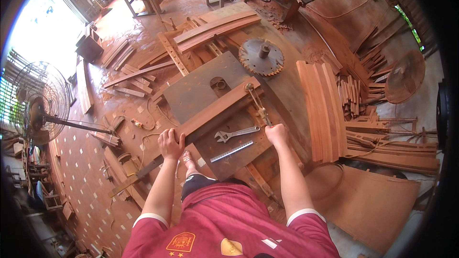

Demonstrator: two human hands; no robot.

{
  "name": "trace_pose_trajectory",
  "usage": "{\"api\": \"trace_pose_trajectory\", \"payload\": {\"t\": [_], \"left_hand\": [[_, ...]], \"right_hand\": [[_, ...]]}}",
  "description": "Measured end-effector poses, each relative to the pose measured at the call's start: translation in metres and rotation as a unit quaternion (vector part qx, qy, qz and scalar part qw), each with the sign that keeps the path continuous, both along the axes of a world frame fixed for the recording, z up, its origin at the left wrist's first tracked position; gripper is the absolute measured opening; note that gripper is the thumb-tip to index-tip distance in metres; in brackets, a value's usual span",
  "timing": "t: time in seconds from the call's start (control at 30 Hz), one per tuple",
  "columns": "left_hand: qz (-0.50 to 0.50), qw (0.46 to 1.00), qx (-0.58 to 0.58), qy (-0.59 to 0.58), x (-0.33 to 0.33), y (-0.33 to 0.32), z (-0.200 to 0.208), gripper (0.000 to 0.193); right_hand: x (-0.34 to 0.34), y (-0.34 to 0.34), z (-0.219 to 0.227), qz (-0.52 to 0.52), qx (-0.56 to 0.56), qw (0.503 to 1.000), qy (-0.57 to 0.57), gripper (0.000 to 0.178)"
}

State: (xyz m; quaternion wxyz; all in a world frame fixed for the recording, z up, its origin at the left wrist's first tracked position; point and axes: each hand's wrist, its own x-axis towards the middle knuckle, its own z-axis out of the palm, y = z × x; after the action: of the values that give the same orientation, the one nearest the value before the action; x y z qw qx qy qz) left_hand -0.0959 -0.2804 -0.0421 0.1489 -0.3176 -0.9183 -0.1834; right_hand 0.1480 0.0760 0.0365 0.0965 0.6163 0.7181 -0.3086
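My left hand (171, 143) lies with its fingers spread on the near-left end of a long reddish wooden bar (215, 110), which crosses the dark metal machine table (191, 95). At the bar's far-right end sits a metal clamp (256, 99). My right hand (276, 134) is closed round the clamp's near end. Between my hands, an adjustable wrench (237, 134) and a steel ruler (232, 151) rest on the near part of the table. A round opening with a nut-like fitting (218, 83) shows in the table top beyond the bar.
A large toothed saw blade (261, 57) lies beyond the clamp. Curved boards (217, 31) lie across the far side; more boards (322, 110) are stacked at right. A standing fan (40, 102) is at left. Wood offcuts (136, 79) lie on the tiled floor.
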Motion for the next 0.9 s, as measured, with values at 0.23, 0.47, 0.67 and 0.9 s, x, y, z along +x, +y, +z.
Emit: {"api": "trace_pose_trajectory", "payload": {"t": [0.23,0.47,0.67,0.9], "left_hand": [[-0.001,1.0,0.011,-0.005,-0.025,0.004,0.003,0.047],[0.001,1.0,0.0,0.007,-0.05,0.009,0.0,0.05],[0.003,1.0,-0.001,0.019,-0.068,0.011,-0.001,0.049],[0.008,1.0,0.001,0.026,-0.083,0.013,-0.003,0.051]], "right_hand": [[-0.027,0.006,-0.002,0.008,0.01,1.0,0.005,0.038],[-0.048,0.009,-0.012,0.013,0.058,0.998,0.03,0.04],[-0.065,0.014,-0.015,0.015,0.045,0.998,0.027,0.04],[-0.081,0.013,-0.009,0.021,0.062,0.997,0.036,0.038]]}}
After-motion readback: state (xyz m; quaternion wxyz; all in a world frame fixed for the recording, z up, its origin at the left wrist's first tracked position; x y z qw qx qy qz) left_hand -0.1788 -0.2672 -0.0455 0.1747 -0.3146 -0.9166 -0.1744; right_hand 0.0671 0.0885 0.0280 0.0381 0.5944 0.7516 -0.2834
